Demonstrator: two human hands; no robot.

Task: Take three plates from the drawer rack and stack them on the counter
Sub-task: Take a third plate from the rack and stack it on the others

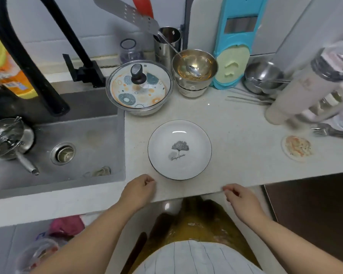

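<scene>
White plates with a thin dark rim and a grey leaf print (179, 149) sit stacked on the pale counter (236, 139), near its front edge; a second rim shows under the top one. My left hand (140, 189) hovers at the counter's front edge, just left of the stack, fingers loosely curled, holding nothing. My right hand (240, 198) hangs at the edge to the right of the stack, also loosely curled and empty. Neither hand touches the plates. The drawer rack is out of sight.
A sink (83, 139) with a black tap (38, 62) and a strainer pan lies to the left. Behind the plates stand a lidded patterned pot (140, 88), a steel bowl with a spoon (194, 68), a blue slicer (234, 56), a bottle (305, 86) and forks (329, 131).
</scene>
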